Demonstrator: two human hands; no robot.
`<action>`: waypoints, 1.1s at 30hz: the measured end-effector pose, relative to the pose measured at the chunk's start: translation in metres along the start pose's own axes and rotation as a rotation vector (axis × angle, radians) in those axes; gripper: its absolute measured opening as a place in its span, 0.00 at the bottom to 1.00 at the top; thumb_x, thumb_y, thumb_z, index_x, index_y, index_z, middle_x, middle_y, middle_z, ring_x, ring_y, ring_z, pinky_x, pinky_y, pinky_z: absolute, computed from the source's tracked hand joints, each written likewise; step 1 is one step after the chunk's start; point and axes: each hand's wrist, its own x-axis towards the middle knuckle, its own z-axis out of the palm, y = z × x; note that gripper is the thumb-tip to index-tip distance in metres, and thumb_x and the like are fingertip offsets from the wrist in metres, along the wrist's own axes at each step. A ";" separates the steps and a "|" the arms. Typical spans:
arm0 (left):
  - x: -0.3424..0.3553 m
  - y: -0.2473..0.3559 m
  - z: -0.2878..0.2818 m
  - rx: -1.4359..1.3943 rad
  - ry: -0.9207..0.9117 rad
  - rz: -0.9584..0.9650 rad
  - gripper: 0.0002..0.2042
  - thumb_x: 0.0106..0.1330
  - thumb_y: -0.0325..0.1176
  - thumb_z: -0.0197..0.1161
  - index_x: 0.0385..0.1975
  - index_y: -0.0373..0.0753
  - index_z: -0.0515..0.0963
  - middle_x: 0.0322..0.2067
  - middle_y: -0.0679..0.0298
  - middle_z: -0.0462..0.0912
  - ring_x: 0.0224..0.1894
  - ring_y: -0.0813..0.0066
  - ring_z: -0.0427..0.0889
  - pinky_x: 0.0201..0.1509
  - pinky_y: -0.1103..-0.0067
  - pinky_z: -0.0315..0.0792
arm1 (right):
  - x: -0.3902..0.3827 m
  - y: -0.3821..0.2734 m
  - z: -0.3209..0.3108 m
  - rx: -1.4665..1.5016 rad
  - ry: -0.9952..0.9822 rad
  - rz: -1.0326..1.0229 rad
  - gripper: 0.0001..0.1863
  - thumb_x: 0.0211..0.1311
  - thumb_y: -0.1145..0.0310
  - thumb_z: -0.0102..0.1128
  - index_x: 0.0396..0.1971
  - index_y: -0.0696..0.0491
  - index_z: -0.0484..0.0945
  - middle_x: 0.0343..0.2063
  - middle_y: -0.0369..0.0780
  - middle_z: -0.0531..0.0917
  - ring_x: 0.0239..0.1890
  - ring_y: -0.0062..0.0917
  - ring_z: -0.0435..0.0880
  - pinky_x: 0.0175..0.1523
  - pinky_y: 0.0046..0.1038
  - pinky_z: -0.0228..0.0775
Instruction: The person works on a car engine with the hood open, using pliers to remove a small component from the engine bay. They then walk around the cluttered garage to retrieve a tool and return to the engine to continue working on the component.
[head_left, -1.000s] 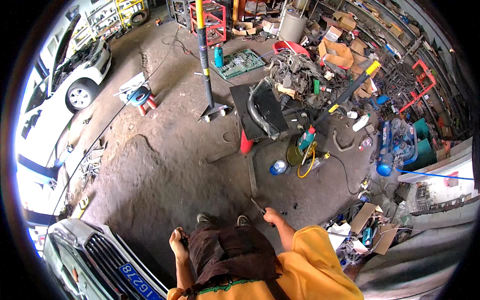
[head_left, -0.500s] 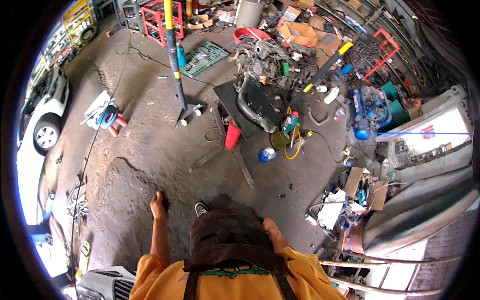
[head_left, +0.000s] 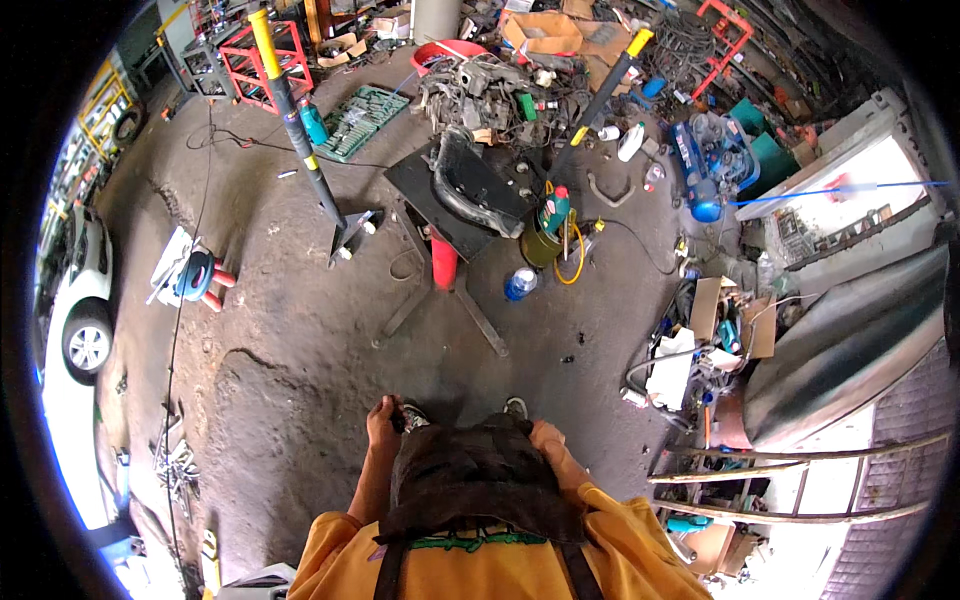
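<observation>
My left hand (head_left: 383,424) hangs low beside the dark apron (head_left: 475,470), its fingers curled. Something dark shows at its fingertips, too small to make out. On the other side, my right hand (head_left: 546,436) is close against the apron's edge, its fingers mostly hidden. Ahead of me, a stand with splayed metal legs and a red post (head_left: 443,262) bears a dark flat top (head_left: 410,180). A black, curved plastic part (head_left: 475,190) lies on that top. To its right are a green bottle with a red cap (head_left: 554,208), an olive can (head_left: 540,246) and a blue-tinted jug (head_left: 520,284).
A black-and-yellow post (head_left: 300,130) rises left of the stand, near an open green tool case (head_left: 362,122). Metal parts (head_left: 480,95) are heaped behind. A blue engine-like machine (head_left: 705,170) and boxes (head_left: 705,308) lie right. A small stool (head_left: 200,276) and white car (head_left: 88,345) are left.
My left hand has come in toward the apron from farther left. The view has shifted, the stand now appearing slightly left. Both shoes now show, where only one did before.
</observation>
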 end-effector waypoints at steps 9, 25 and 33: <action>-0.013 -0.043 0.065 0.132 0.009 0.123 0.19 0.71 0.45 0.57 0.44 0.31 0.75 0.24 0.64 0.75 0.24 0.75 0.74 0.27 0.77 0.70 | 0.042 0.080 -0.049 0.059 -0.005 -0.101 0.20 0.60 0.62 0.49 0.50 0.51 0.80 0.52 0.48 0.80 0.58 0.40 0.77 0.60 0.41 0.69; -0.007 -0.161 0.394 0.416 -0.194 -0.037 0.09 0.69 0.35 0.60 0.34 0.37 0.73 0.25 0.65 0.76 0.25 0.76 0.76 0.27 0.78 0.73 | 0.072 0.433 -0.008 1.079 -0.074 0.551 0.04 0.61 0.73 0.55 0.35 0.53 0.77 0.29 0.41 0.78 0.32 0.33 0.79 0.33 0.41 0.74; 0.082 -0.222 0.509 0.670 -0.221 0.001 0.05 0.66 0.28 0.59 0.34 0.32 0.77 0.25 0.62 0.79 0.26 0.75 0.77 0.32 0.77 0.71 | 0.077 0.537 0.036 1.790 -0.123 0.253 0.06 0.54 0.71 0.62 0.25 0.50 0.72 0.20 0.34 0.71 0.24 0.28 0.72 0.30 0.35 0.67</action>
